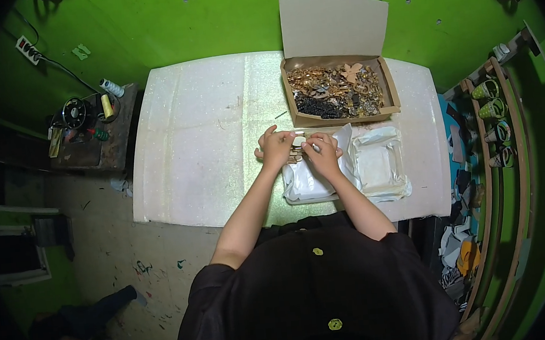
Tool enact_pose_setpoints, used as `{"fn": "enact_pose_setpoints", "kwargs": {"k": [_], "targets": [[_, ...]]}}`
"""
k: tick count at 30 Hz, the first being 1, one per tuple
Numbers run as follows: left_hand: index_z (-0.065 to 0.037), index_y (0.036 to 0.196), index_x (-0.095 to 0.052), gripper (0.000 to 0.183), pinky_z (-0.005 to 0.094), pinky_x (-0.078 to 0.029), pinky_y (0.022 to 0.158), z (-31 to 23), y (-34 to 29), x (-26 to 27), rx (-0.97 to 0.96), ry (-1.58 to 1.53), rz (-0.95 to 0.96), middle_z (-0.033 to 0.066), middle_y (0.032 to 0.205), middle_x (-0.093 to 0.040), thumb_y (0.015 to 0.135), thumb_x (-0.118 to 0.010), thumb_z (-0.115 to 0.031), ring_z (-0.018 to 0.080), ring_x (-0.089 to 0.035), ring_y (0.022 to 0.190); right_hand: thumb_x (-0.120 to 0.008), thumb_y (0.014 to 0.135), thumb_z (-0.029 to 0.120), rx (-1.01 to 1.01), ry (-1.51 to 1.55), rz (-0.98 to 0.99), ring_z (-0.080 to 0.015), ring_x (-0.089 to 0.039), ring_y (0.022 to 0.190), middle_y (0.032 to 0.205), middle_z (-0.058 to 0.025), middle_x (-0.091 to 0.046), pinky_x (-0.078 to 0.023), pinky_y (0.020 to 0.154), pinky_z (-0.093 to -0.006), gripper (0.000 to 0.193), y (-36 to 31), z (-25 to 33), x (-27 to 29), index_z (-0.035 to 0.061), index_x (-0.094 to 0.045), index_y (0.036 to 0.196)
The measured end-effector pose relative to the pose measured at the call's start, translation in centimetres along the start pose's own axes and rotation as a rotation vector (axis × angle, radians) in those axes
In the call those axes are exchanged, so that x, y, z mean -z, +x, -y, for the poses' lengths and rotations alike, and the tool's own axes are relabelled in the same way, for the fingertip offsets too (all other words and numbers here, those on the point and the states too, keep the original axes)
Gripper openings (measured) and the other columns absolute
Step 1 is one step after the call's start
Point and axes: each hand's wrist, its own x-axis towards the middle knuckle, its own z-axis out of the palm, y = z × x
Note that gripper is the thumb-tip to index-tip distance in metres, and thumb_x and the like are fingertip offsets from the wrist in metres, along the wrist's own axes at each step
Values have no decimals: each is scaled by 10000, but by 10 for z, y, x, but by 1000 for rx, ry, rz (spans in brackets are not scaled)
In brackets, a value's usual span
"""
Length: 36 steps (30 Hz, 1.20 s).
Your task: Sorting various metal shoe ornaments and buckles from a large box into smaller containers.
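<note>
My left hand point(275, 148) and my right hand point(323, 153) meet above a shallow tray lined with white plastic point(310, 188). Both are closed, with thumbs and fingertips pinched around something small between them. Its kind is too small to tell. Several small gold-brown pieces point(294, 158) show just below the fingers, over the white lining. Behind the hands stands an open cardboard box point(346, 121) full of small gold, brown and black ornament-like pieces point(337, 90). A second white-lined tray point(382, 163) lies to the right of the first.
Everything rests on a table with a pale, shiny cover point(186, 145) against a green wall. At left, a dark side table point(86, 154) bears thread spools point(107, 107) and a black wheel point(75, 113). A wooden rack point(489, 190) with several shoes point(493, 108) stands at right, scraps beside it.
</note>
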Motion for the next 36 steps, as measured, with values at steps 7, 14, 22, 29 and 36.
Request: {"fn": "enact_pose_setpoints", "kwargs": {"k": [7, 14, 22, 29, 36], "targets": [[-219, 934, -718, 203, 646, -11, 985, 0, -3, -10, -171, 186, -162, 177, 1421, -299, 805, -617, -339, 349, -179, 1331, -669, 771, 345, -1, -91, -54, -223, -397, 1104, 1066, 3, -565, -182, 901, -427, 184, 1, -13, -2, 165, -702, 788], [-241, 982, -709, 207, 666, -32, 987, 9, -6, 9, -280, 346, -80, 171, 1434, -259, 801, -617, -285, 361, -154, 1341, -685, 745, 321, 25, -178, -31, -233, -411, 1091, 1005, -11, -549, -174, 923, -502, 193, 1, -5, 5, 134, -663, 703], [-268, 992, -708, 218, 671, -19, 983, 10, -11, 20, -377, 473, 18, 155, 1440, -253, 789, -630, -278, 367, -152, 1339, -674, 749, 309, 37, -210, -2, -240, -421, 1077, 1012, -32, -531, -190, 924, -548, 189, 2, 2, 1, 134, -624, 799], [-262, 995, -706, 221, 672, -22, 983, 12, -13, 24, -400, 466, 23, 154, 1438, -258, 791, -626, -294, 376, -156, 1337, -624, 791, 306, 142, -231, -49, -253, -398, 1141, 1146, -65, -503, -188, 932, -562, 303, -6, 5, 5, 171, -590, 1060], [-276, 997, -700, 222, 672, -33, 987, 19, -17, 21, -461, 460, -3, 151, 1414, -309, 804, -597, -316, 335, -184, 1342, -589, 819, 281, 302, -423, -19, -293, -356, 1220, 1286, -69, -455, -195, 924, -600, 328, -16, -6, -2, 256, -587, 1146]]}}
